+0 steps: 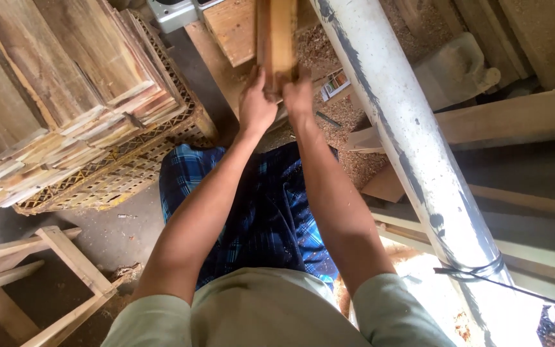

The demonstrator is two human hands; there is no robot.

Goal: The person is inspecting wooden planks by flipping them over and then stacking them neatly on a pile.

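A narrow wooden board (275, 38) runs away from me toward the top of the view. Its near end sits in both my hands. My left hand (255, 103) grips the near end from the left side. My right hand (298, 95) closes on it from the right, thumb side up. Both arms stretch forward over my blue checked garment (271, 212). The board's far end leaves the top of the frame above a light wooden block (232, 26).
A plastic crate (123, 167) stacked with several cut wood strips (59, 96) stands at left. A white pole (412, 148) slants down the right. Sawdust (345, 122) covers the floor ahead. A wooden frame (59, 276) lies at lower left, planks (515, 119) at right.
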